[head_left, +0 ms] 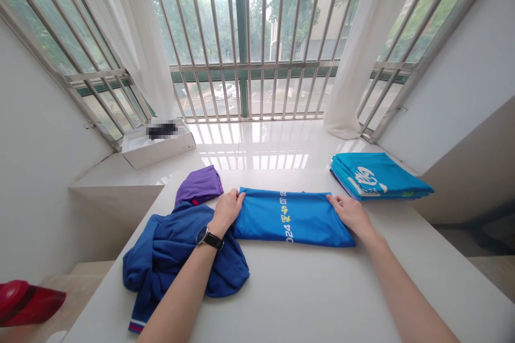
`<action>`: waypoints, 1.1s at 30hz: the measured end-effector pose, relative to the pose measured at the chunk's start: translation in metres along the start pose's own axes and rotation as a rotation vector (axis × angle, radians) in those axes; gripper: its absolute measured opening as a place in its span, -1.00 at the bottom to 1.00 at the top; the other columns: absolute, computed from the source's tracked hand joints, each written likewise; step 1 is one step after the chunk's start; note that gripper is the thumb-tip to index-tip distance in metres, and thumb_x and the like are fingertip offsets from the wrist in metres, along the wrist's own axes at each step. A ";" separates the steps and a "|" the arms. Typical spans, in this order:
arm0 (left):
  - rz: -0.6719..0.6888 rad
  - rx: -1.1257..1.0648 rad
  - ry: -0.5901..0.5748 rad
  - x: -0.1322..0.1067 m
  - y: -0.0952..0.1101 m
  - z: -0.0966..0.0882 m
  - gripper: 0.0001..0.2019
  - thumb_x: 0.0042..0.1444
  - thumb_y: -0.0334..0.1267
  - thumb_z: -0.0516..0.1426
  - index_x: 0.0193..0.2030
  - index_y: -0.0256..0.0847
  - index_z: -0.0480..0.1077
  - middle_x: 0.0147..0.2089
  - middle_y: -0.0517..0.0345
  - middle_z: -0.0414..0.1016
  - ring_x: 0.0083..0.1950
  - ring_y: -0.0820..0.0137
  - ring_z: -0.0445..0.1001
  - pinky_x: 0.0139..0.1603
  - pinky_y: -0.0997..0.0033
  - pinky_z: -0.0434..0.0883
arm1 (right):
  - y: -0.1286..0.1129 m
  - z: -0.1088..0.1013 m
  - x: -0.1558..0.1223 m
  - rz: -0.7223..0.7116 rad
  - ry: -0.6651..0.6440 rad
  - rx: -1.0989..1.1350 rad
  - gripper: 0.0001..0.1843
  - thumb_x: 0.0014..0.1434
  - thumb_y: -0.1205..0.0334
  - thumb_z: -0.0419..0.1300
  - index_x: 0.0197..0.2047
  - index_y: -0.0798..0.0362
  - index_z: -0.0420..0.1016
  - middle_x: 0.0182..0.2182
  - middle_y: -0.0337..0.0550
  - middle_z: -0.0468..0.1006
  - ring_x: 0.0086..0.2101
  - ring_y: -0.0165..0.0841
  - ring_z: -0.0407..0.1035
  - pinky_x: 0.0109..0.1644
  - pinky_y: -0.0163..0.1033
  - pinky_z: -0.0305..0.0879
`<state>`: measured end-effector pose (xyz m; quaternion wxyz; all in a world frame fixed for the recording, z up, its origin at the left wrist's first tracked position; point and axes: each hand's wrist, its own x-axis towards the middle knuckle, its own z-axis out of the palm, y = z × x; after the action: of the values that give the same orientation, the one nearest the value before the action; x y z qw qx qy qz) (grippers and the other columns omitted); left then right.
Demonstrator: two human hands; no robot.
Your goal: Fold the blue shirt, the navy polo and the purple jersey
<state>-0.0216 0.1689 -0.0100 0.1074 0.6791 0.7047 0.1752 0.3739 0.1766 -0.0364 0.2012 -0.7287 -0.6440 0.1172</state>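
Two hands: both are on the same garment, well apart, one at each short end.
Left hand: my left hand [227, 209] sits at the left end of the folded blue shirt [293, 217], its fingers curled at the upper corner. I cannot tell whether they pinch the cloth or only press on it.
Right hand: my right hand [352, 213] lies on the right end of the shirt, fingers stretched out flat towards the far corner, gripping nothing.
Shirt: it lies flat in a long band across the middle of the white bench [306, 295], with pale lettering running across its centre.
Wrist: a dark watch [209, 237] is on my left wrist.
Left of the shirt: a crumpled dark blue garment [177, 252] lies under my left forearm, touching the shirt's left end, and a purple garment [200, 184] lies just beyond it.
Right of the shirt: a stack of folded teal shirts [378, 176] sits near the bench's far right corner.
Beyond the bench: an open white box [159, 144] rests on the sill below the barred window [249, 37].
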 end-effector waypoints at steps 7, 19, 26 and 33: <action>0.020 0.016 -0.041 -0.004 0.001 -0.002 -0.69 0.32 -0.04 0.03 -0.30 -0.19 0.42 -0.35 0.01 0.56 -0.25 0.25 0.54 -0.30 0.42 0.24 | -0.002 -0.003 -0.002 0.022 -0.049 0.026 -0.47 0.16 -0.30 0.01 -0.51 -0.03 0.43 -0.50 -0.12 0.58 -0.38 -0.22 0.47 -0.34 -0.26 0.21; 0.020 -0.087 -0.131 -0.009 0.003 -0.018 -0.67 0.26 0.03 0.06 -0.20 -0.19 0.45 -0.28 0.01 0.60 -0.22 0.23 0.57 -0.32 0.43 0.30 | 0.000 -0.016 -0.007 -0.003 -0.120 0.076 -0.47 0.07 -0.31 0.11 -0.56 0.00 0.43 -0.57 -0.14 0.54 -0.44 -0.22 0.45 -0.39 -0.25 0.22; 0.089 -0.266 -0.279 -0.014 -0.012 -0.021 -0.62 0.02 -0.08 0.27 -0.05 -0.15 0.37 -0.41 0.24 0.56 -0.37 0.32 0.54 -0.41 0.47 0.29 | 0.008 -0.021 -0.010 -0.041 -0.218 0.246 -0.58 -0.07 -0.19 0.30 -0.45 0.04 0.50 -0.53 -0.11 0.58 -0.43 -0.17 0.47 -0.41 -0.22 0.27; 0.066 -0.079 -0.042 -0.010 0.004 -0.030 -0.66 0.21 -0.11 0.15 0.06 -0.17 0.32 -0.24 0.13 0.56 -0.23 0.30 0.54 -0.29 0.42 0.34 | -0.009 -0.012 -0.004 -0.005 0.168 0.040 -0.68 0.18 0.05 0.09 -0.11 0.04 0.51 -0.28 -0.05 0.64 -0.29 -0.21 0.50 -0.24 -0.21 0.34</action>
<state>-0.0291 0.1558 0.0178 0.1432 0.7008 0.6720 0.1919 0.3702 0.1718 -0.0215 0.2694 -0.7303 -0.6242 0.0678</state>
